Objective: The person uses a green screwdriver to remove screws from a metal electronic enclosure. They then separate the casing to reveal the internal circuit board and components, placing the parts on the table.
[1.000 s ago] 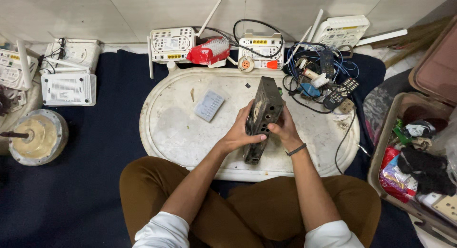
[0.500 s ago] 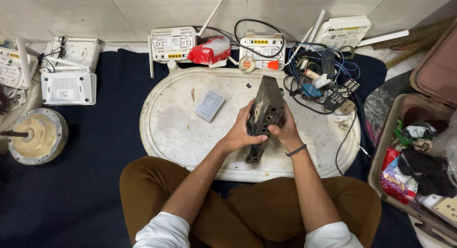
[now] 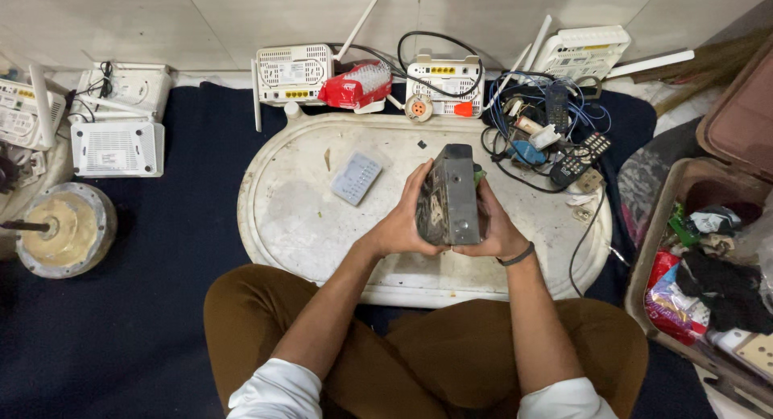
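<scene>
Both hands hold a dark metal box (image 3: 449,198) upright over the middle of a white oval tray (image 3: 298,226); the left hand (image 3: 403,218) wraps its left face, fingers curled round the top edge, and the right hand (image 3: 495,226) clasps the right face, a dark band on the wrist; a scrap of green shows at the box's right edge, too small to identify.

The tray's left half lies mostly bare, with only a small grey keypad (image 3: 356,177) lying tilted near the left hand and apart from it; the near rim sits just above the person's knees; the right rim is crossed by a black cable (image 3: 581,246); beyond the far right rim a heap of wires (image 3: 531,117) and a remote (image 3: 580,157) crowd the corner, near the right hand.

Along the wall stand white routers (image 3: 294,73), a red packet (image 3: 354,85) between two of them, just past the tray's far edge; more routers (image 3: 117,149) lie well to the left on the dark mat (image 3: 161,306), which is open between them and the tray; a round metal dish (image 3: 60,230) near the left edge holds a tan disc with a rod poking out.

At the right a brown bin (image 3: 644,258) stands open, just beside the tray's right end; it holds crumpled wrappers, black cloth and red packaging, heaped together.
</scene>
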